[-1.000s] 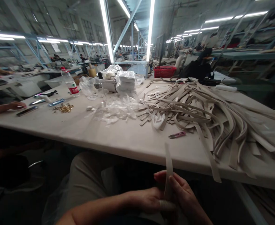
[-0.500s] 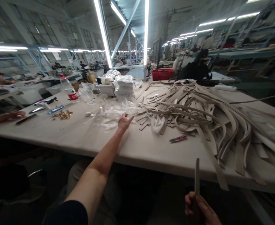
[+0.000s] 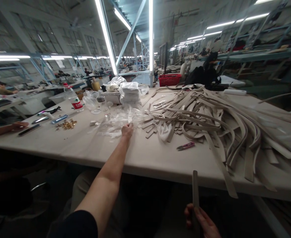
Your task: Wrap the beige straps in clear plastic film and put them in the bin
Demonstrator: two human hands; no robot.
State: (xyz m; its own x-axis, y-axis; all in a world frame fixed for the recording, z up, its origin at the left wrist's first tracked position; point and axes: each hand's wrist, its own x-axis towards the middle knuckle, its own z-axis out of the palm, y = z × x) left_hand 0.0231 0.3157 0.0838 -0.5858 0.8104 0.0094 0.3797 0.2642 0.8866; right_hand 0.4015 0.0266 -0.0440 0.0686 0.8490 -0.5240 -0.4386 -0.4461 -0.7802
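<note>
My left hand (image 3: 127,130) reaches out over the table, its fingers closed at the near edge of a pile of clear plastic bags (image 3: 113,124). A bit of the plastic rises from between the fingertips. Low at the right, in front of the table edge, my right hand (image 3: 202,222) grips a grey-beige strap (image 3: 195,188), whose end points upward. To the right lies a large tangled heap of similar straps (image 3: 205,115). Small thread snips (image 3: 185,146) rest on the table between the heap and the front edge.
Gold-coloured metal pieces (image 3: 69,124) lie at the left, near a blue packet (image 3: 59,119) and a dark flat object (image 3: 29,130). Another person's hand (image 3: 20,125) rests at the left edge. A plastic bottle (image 3: 73,97) and stacked white packs (image 3: 129,92) stand farther back.
My left hand's fingers, stretched out before, are now closed at the plastic bags. My right hand with the strap has shifted left. The whole view has turned slightly.
</note>
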